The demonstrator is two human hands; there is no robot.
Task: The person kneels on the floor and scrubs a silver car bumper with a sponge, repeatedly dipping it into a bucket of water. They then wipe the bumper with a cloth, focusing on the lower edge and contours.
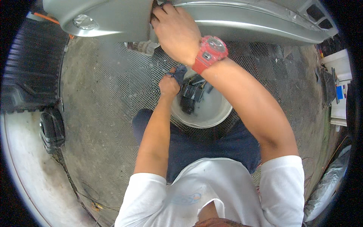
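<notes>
1. While the left hand (169, 85) grips a dark cloth (180, 74) near the centre, a bucket (211, 111) stands toward its five o'clock.
2. Right hand (176, 32) touches the silver panel (257, 28) at twelve o'clock; whether gripping, I cannot tell.

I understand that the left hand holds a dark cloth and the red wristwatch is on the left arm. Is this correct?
Not quite: the head view shows the red wristwatch on the right arm, not the left. The left hand does hold a dark cloth.
</notes>
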